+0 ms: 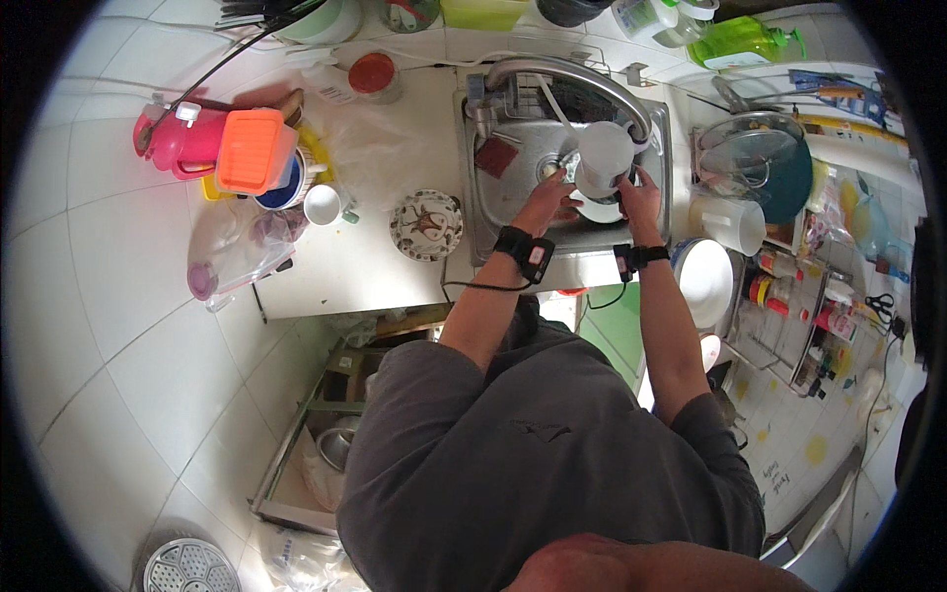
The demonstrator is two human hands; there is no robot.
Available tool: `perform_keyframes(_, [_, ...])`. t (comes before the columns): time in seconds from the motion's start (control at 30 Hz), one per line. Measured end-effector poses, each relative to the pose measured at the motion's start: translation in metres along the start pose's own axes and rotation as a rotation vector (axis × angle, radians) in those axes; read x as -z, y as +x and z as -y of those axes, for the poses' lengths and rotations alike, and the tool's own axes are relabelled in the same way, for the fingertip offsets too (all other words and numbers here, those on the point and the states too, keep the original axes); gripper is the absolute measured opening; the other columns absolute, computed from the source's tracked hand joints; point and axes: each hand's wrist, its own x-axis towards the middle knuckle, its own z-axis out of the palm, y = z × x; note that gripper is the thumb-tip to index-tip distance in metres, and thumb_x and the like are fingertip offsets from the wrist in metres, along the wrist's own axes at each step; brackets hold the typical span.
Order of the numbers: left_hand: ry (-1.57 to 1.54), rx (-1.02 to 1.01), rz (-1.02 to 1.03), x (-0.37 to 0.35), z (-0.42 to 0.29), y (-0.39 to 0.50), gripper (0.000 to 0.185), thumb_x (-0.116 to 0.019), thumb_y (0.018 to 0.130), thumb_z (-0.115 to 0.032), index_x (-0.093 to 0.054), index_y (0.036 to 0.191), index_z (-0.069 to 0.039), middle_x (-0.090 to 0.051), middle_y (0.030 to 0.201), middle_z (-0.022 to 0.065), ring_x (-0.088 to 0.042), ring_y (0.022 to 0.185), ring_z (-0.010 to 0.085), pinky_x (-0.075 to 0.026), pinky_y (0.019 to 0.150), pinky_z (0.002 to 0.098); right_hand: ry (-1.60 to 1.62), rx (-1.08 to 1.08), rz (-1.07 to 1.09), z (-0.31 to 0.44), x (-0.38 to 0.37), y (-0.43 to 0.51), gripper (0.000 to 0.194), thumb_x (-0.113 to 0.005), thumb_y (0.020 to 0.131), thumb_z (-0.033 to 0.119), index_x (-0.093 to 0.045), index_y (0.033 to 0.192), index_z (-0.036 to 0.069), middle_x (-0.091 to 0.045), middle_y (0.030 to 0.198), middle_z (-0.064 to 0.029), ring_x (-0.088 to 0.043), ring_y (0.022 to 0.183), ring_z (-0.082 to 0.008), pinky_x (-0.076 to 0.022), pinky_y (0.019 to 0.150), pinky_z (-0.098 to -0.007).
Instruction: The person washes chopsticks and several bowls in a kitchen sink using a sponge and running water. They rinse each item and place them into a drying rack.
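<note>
Over the steel sink (503,200), my right hand (642,198) grips the lower right side of a translucent white plastic container (605,152). My left hand (546,203) is just left of the container, its fingers apart; whether its fingertips touch anything is hard to tell. Below the container lies a white dish (601,212) in the sink, partly hidden by my hands. The curved metal faucet (577,66) arches above, its spout end close to the container. A dark red scrubbing pad (496,157) rests on the sink's left side.
Left of the sink, a patterned plate (426,225) and a white mug (322,204) stand on the counter (370,281). An orange-lidded box (250,152) and pink kettle (177,140) are farther left. White bowls (704,283) and a plastic jug (729,224) stand at right.
</note>
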Motion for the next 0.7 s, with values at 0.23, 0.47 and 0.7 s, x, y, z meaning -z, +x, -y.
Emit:
perform_keyframes(0.23, [1.094, -0.546, -0.402, 0.063, -0.008, -0.071, 0.034, -0.067, 0.086, -0.018, -0.070, 0.118, -0.007, -0.071, 0.114, 0.0200, -0.069, 0.105, 0.0369, -0.055, 0.088, 0.0404, -0.138, -0.056, -0.079, 0.009, -0.014, -0.002, 0.076, -0.075, 0.078, 0.036, -0.054, 0.140, -0.004, -0.065, 0.067, -0.0085, -0.060, 0.048, -0.0161, -0.0462, 0.043, -0.0333])
perform_keyframes(0.47, [1.170, -0.608, -1.156, 0.161, -0.033, -0.187, 0.034, -0.075, 0.075, -0.007, -0.064, 0.107, -0.002, -0.065, 0.103, 0.0148, -0.063, 0.098, 0.0356, -0.050, 0.087, 0.0443, 0.079, -0.112, -0.021, -0.006, -0.008, -0.008, 0.079, -0.078, 0.077, 0.034, -0.053, 0.140, -0.006, -0.065, 0.068, -0.0091, -0.061, 0.048, -0.0161, -0.0469, 0.040, -0.0322])
perform_keyframes(0.7, [0.538, -0.335, -0.739, 0.232, 0.018, -0.177, 0.040, -0.062, 0.086, -0.004, -0.055, 0.125, 0.001, -0.066, 0.113, 0.0165, -0.070, 0.090, 0.0314, -0.062, 0.069, 0.0420, 0.545, -0.248, 0.112, -0.022, 0.006, -0.026, 0.036, -0.072, 0.080, 0.022, -0.063, 0.105, -0.002, -0.059, 0.070, -0.0064, -0.059, 0.048, -0.0171, -0.0494, 0.043, -0.0304])
